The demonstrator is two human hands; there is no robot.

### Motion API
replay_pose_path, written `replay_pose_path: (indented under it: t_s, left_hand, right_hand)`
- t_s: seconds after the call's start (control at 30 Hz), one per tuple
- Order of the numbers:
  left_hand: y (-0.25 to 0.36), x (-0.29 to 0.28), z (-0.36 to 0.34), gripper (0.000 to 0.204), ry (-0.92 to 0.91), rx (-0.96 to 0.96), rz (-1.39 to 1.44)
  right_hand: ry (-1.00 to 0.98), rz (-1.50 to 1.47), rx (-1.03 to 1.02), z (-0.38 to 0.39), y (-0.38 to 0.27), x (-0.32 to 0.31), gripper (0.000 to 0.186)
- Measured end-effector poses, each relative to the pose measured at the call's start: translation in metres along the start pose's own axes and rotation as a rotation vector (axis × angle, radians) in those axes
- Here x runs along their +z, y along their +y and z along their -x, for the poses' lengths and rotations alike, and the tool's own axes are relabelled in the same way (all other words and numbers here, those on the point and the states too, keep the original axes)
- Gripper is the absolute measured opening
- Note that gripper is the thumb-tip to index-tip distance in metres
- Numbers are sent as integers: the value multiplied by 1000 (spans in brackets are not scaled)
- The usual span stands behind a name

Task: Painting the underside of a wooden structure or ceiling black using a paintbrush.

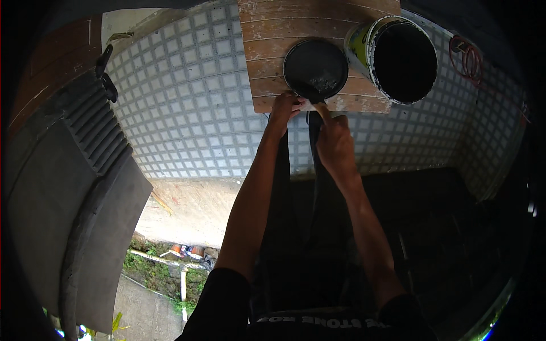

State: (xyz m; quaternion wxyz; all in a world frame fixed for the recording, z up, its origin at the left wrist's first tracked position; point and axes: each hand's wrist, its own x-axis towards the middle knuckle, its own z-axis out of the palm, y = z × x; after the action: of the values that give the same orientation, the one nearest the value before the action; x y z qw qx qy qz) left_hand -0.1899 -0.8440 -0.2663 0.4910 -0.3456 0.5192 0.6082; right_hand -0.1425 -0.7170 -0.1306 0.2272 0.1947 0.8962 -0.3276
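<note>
A shallow round lid (pixel 307 59), black inside with a thin pale rim, lies on a worn wooden table (pixel 264 68). Some greyish specks show in its nearer right part. My left hand (pixel 286 108) is closed at the lid's near rim, fingers curled against it; the fingertips are partly hidden. Wrapped round the wooden handle of a dark-headed tool (pixel 323 112) is my right hand (pixel 335 145). The tool's dark, flat head reaches over the near rim into the lid; whether it is a brush or a scraper I cannot tell.
An open bucket (pixel 367 57), dark inside, leans or stands at the table's right side. Around the table spreads a grey-and-white checked tile floor (pixel 193 108). Dark sandals (pixel 105 74) lie at far left, by a ribbed dark surface (pixel 96 133). A coiled reddish cable (pixel 469 59) is at far right.
</note>
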Motion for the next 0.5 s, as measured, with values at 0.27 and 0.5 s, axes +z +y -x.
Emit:
replay_pose_path:
  t_s: [0.27,0.5]
  left_hand:
    - [5,1,0,31,40,4,11]
    - [7,0,-3,35,5,-16,-45]
  right_hand:
    - [120,-419,195,-5,48,-12,38]
    - [116,-208,254,-5,50,1,34]
